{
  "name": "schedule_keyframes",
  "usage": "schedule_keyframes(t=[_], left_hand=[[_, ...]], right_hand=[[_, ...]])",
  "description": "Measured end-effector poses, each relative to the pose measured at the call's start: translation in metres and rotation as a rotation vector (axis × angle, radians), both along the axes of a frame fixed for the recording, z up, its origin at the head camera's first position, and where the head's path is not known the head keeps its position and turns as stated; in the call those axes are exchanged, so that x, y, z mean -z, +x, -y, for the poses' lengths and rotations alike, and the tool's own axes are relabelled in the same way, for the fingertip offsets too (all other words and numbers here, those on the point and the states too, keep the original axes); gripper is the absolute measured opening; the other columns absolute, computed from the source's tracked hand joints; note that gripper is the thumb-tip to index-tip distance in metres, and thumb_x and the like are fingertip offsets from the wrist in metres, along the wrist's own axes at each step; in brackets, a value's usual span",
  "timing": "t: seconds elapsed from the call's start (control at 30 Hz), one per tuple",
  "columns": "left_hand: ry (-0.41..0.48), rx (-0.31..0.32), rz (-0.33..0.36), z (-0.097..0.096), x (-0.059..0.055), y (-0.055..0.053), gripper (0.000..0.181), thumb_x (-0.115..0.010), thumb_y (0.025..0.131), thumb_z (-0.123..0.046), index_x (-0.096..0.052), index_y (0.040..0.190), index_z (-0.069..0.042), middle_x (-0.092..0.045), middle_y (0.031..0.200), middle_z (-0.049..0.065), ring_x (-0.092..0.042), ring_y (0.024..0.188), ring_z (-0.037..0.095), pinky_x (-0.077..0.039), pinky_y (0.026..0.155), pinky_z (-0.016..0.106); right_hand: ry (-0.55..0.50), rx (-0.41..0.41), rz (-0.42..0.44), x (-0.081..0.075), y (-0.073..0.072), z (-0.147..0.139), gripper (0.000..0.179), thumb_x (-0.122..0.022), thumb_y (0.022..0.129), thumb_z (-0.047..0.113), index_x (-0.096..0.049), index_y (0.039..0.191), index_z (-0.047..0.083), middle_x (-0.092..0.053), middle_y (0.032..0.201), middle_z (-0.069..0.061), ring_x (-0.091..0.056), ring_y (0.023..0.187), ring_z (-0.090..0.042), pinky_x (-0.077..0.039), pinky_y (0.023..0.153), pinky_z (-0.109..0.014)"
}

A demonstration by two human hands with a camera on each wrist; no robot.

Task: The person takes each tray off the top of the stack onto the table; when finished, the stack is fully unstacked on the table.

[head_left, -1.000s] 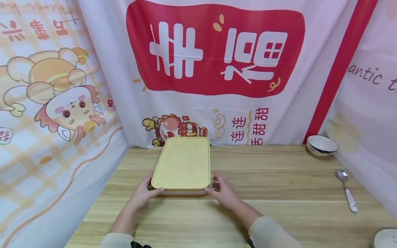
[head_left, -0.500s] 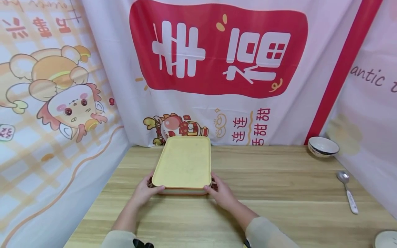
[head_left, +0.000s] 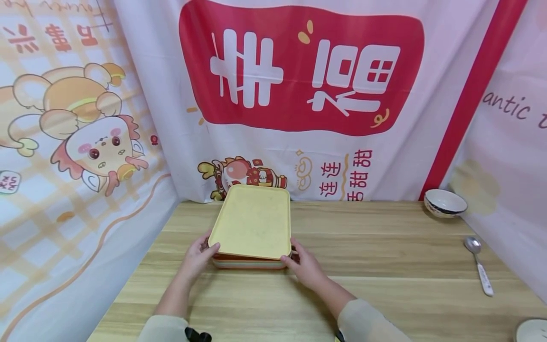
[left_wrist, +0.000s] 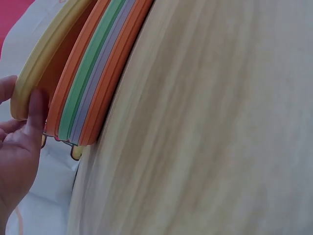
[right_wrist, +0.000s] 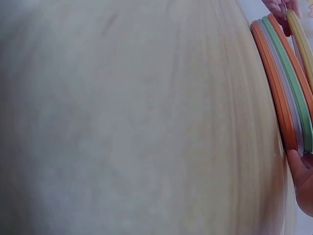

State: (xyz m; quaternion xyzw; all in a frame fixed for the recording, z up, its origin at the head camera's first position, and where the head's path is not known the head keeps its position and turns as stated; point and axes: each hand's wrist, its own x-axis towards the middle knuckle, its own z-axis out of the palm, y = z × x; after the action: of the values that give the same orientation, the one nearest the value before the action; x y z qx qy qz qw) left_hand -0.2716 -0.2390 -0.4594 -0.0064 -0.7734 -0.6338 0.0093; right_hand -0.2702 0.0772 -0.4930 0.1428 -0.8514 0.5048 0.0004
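Observation:
A stack of coloured trays lies on the table, with a yellow tray [head_left: 252,221] on top. Below it, the left wrist view shows an orange tray [left_wrist: 78,68], a green tray [left_wrist: 93,73], a pale purple tray [left_wrist: 101,73] and another orange tray [left_wrist: 115,73]. My left hand [head_left: 198,256] pinches the yellow tray at its near left corner, which is tilted up with a gap beneath. At the near right corner my right hand [head_left: 305,266] holds the stack, thumb in front; its other fingers are partly hidden.
To the far right stands a patterned bowl [head_left: 445,203], with a spoon [head_left: 478,263] in front of it. A pale round dish [head_left: 532,330] is cut off at the lower right corner. Printed cloth [head_left: 295,161] hangs behind the table's back edge.
The yellow tray's near left corner has risen off the stack, lifted by my left hand. My right hand closed in on the right corner earlier and has since stayed there.

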Motion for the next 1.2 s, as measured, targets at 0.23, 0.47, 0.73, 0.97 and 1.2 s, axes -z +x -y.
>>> schedule_keyframes(t=[0.23, 0.47, 0.73, 0.97, 1.2], left_hand=[[0.272, 0.041, -0.001, -0.004, 0.008, -0.001, 0.067, -0.048, 0.099, 0.001, -0.013, 0.155, 0.002, -0.025, 0.156, 0.031, -0.064, 0.097, -0.002, -0.057, 0.086, 0.021], [0.382, 0.014, -0.017, 0.007, 0.005, 0.003, 0.064, -0.046, 0.099, 0.003, -0.014, 0.154, 0.003, -0.049, 0.143, 0.019, -0.067, 0.096, 0.002, -0.058, 0.085, 0.022], [0.480, 0.083, -0.100, 0.049, 0.004, 0.024, 0.057, -0.044, 0.101, 0.001, -0.017, 0.151, 0.004, -0.071, 0.109, -0.013, -0.070, 0.095, 0.007, -0.059, 0.084, 0.025], [0.722, 0.187, -0.239, 0.093, 0.004, 0.044, 0.044, -0.035, 0.102, 0.006, -0.058, 0.129, -0.019, -0.071, 0.116, 0.004, -0.072, 0.099, 0.017, -0.060, 0.085, 0.030], [0.908, 0.191, -0.309, 0.131, 0.002, 0.053, 0.046, -0.031, 0.101, 0.010, -0.064, 0.124, -0.013, -0.072, 0.113, 0.013, -0.073, 0.096, 0.024, -0.061, 0.082, 0.035]], right_hand=[[-0.004, -0.001, 0.000, 0.001, 0.001, 0.000, 0.076, -0.063, 0.094, 0.038, -0.031, 0.150, -0.002, -0.053, 0.140, -0.027, -0.058, 0.122, -0.037, -0.049, 0.104, -0.049], [-0.046, -0.008, 0.022, 0.000, 0.000, 0.001, 0.078, -0.064, 0.093, 0.038, -0.030, 0.152, -0.001, -0.048, 0.143, -0.029, -0.059, 0.121, -0.040, -0.053, 0.098, -0.046], [-0.070, -0.002, 0.057, 0.002, -0.002, 0.002, 0.077, -0.064, 0.095, 0.035, -0.028, 0.152, -0.002, -0.046, 0.145, -0.029, -0.057, 0.124, -0.041, -0.053, 0.099, -0.045], [-0.043, -0.011, 0.063, 0.001, -0.002, 0.001, 0.074, -0.064, 0.095, 0.032, -0.029, 0.151, -0.003, -0.046, 0.144, -0.030, -0.056, 0.125, -0.041, -0.052, 0.100, -0.046], [-0.005, 0.006, 0.057, 0.000, -0.001, 0.000, 0.072, -0.063, 0.096, 0.034, -0.032, 0.150, -0.002, -0.050, 0.142, -0.028, -0.057, 0.123, -0.038, -0.050, 0.102, -0.049]])
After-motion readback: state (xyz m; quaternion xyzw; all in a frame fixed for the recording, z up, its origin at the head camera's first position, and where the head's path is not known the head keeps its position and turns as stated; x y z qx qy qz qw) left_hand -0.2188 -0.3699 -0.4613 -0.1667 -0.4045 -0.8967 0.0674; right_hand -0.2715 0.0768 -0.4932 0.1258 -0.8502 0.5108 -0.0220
